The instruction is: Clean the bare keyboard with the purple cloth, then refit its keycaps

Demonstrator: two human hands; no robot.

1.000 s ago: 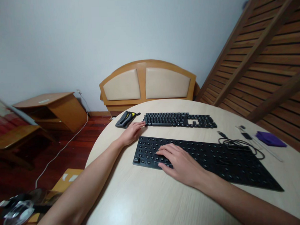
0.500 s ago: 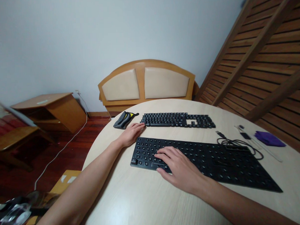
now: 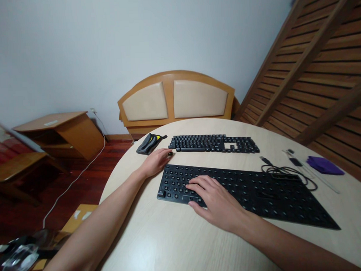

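My left hand (image 3: 155, 162) pinches a small black keycap (image 3: 170, 153) at its fingertips, just off the near left corner of the keycap layout (image 3: 198, 143). Those loose black keycaps lie in keyboard order, with a gap near their right part. Closer to me is the black keyboard base (image 3: 226, 181), mostly stripped of caps; one keycap (image 3: 161, 194) sits at its near left corner. Across the left half of this base rests my right hand (image 3: 214, 201), fingers spread and palm down, hiding some of the switches.
A black, grey and yellow pouch (image 3: 150, 143) lies left of the keycaps. The coiled USB cable (image 3: 284, 171), a thin white stick (image 3: 324, 180) and a folded purple cloth (image 3: 323, 165) are at the right. Behind the round table (image 3: 160, 239) stands a padded wooden headboard (image 3: 170, 94).
My left hand has drawn slightly back from the keycap layout with one keycap from its near left corner. My right hand stays on the keyboard base.
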